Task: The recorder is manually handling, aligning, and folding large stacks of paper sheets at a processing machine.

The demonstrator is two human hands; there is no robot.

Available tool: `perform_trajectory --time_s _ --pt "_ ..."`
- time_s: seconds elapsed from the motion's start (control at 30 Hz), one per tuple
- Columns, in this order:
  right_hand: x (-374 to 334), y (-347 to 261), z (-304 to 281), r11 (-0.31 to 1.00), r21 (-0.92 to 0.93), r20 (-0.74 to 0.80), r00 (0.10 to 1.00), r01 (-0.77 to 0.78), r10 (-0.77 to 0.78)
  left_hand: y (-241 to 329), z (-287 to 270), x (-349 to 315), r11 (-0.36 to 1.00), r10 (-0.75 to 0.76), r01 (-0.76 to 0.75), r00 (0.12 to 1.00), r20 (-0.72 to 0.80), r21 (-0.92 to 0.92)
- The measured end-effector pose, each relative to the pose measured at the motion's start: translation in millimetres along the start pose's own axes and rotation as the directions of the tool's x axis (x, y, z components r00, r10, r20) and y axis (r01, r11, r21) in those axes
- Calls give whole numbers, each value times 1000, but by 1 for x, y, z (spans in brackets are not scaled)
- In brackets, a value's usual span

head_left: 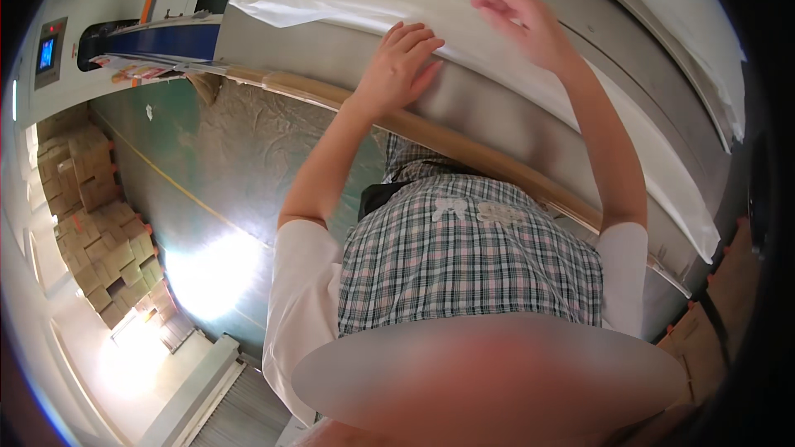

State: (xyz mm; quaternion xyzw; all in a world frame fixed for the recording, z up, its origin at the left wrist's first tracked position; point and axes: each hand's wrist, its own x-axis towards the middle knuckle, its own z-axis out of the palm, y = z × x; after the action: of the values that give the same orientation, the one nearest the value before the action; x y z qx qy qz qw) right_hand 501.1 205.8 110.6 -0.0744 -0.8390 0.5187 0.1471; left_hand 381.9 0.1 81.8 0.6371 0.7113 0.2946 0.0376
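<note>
A long strip of thin white sheet (348, 2) lies along the grey metal surface (505, 108) in front of me, its left end crumpled. My left hand (403, 66) rests at the sheet's near edge, fingers stretched out and thumb apart, with nothing in it. Farther right, my right hand (526, 29) is over the same sheet. Its fingers are loosely bent and apart, and no thing shows in them. Whether its fingertips touch the sheet I cannot tell.
A brown edge rail (431, 139) runs between me and the metal surface. More white sheet (671, 16) hangs at the far right. A machine with a small blue screen (47, 53) and a blue bed (178, 41) stands left. Stacked cardboard boxes (112, 252) stand beyond the green floor (186, 149).
</note>
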Motion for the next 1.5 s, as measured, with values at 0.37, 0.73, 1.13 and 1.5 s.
perform_trajectory --time_s 0.37,0.73,1.13,1.5 --pt "169 5 135 885 -47 165 870 -464 465 -71 -39 -27 998 42 -40 998 -45 42" --pt "193 -12 120 939 31 177 926 -343 333 -162 -116 -59 967 -156 203 950 -272 154" --pt "210 -56 155 989 -10 414 900 -149 139 -225 -107 -79 -355 -844 -47 446 298 -934" --pt "257 -31 154 824 146 431 785 -547 445 -247 -128 -89 -362 -811 -309 570 133 -880"
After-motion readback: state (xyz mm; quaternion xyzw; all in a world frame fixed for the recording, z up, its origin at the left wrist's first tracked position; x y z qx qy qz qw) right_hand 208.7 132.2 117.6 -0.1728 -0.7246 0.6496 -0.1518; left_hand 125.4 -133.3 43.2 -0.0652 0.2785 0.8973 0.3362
